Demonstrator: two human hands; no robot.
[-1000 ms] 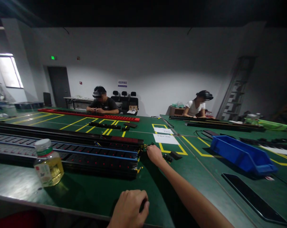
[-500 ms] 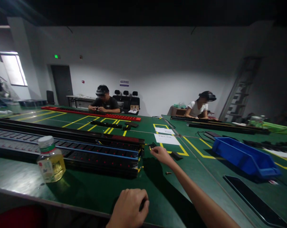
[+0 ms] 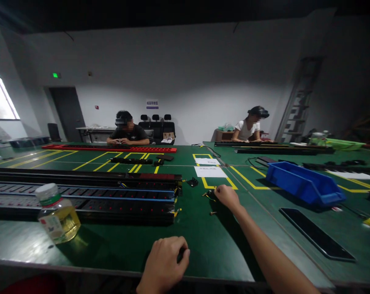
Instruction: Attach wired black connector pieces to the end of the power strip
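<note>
The counter (image 3: 111,241) is dark green, with yellow lines that form boxes ahead of the right grip (image 3: 227,196). To the left of this grip lie long black strips (image 3: 90,196) with thin blue lines and small red dots. Left of the left grip (image 3: 163,265) stands a clear bottle (image 3: 56,214) with yellow liquid, a white cap and a green-and-white label. To the right of the right grip is a blue bin (image 3: 304,188). Beyond it lie white paper sheets (image 3: 210,171), and further away a long red strip (image 3: 111,148).

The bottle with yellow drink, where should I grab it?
Hold the bottle around its clear middle, under the white cap, coming from the near table edge. It stands upright, and the long black strips lie close behind it.
</note>
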